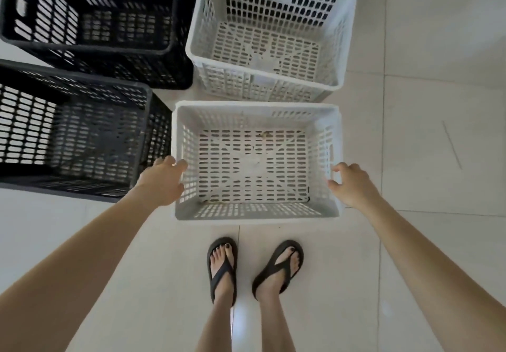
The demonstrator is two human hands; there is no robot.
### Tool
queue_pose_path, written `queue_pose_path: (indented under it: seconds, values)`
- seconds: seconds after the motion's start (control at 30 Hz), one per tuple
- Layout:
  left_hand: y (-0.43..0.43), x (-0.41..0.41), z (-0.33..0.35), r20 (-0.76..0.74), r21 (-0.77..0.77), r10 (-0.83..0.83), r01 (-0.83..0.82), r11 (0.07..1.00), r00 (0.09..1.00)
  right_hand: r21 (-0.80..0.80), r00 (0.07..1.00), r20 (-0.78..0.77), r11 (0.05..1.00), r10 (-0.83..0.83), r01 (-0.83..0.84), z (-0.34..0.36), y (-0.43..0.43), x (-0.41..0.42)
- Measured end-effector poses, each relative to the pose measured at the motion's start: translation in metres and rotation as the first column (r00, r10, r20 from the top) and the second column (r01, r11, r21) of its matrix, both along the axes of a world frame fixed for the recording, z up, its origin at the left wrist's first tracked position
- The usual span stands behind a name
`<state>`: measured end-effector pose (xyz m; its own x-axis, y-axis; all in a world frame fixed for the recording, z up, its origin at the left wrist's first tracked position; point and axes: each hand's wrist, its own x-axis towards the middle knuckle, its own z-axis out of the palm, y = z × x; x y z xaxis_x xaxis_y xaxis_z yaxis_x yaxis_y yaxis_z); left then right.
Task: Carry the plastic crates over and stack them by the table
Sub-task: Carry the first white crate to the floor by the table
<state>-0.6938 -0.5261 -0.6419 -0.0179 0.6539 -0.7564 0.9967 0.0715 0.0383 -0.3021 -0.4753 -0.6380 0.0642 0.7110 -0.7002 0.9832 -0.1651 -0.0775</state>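
Observation:
A white slatted plastic crate (pixel 257 106) rests on the tiled floor right in front of my feet, empty. My left hand (pixel 161 182) is at its left rim, fingers and thumb curled over the edge. On the opposite side, my right hand (pixel 353 184) pinches the right rim, thumb inside and fingers outside. A second white crate (pixel 345 39) stands just beyond it, tilted slightly. To the left sit two black crates, one near (pixel 82 78) and one farther back (pixel 90 47), both empty.
My feet in black flip-flops (pixel 222 266) (pixel 279 266) stand just behind the near white crate. Pale floor tiles (pixel 438 105) stretch to the right. The near black crate sits close beside my left hand. No table is in view.

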Motion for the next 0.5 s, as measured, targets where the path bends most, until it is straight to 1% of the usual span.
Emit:
queue_pose_path:
  seconds: [0.13, 0.2, 0.3, 0.4, 0.5]
  values:
    - [0.011, 0.003, -0.058, -0.06, 0.009, 0.07, -0.07, 0.998, 0.996, 0.055, 0.998, 0.065, 0.998, -0.003, -0.001, -0.052, 0.011, 0.011]
    - [0.012, 0.007, -0.078, -0.068, 0.015, 0.092, -0.091, 0.996, 0.993, 0.049, 0.997, 0.075, 0.999, 0.007, -0.011, -0.071, 0.017, 0.016]
    - [0.011, 0.011, -0.097, -0.105, 0.103, 0.183, -0.173, 0.98, 0.977, 0.051, 0.994, 0.104, 0.998, 0.017, -0.023, -0.093, 0.023, 0.019]
    - [0.011, 0.011, -0.11, -0.122, 0.207, 0.25, -0.222, 0.953, 0.96, 0.139, 0.99, 0.132, 0.99, -0.04, 0.021, -0.11, 0.027, 0.021]
    - [0.014, 0.008, -0.122, -0.102, 0.249, 0.301, -0.268, 0.931, 0.948, 0.085, 0.991, 0.073, 0.991, -0.108, 0.101, -0.121, 0.032, 0.026]
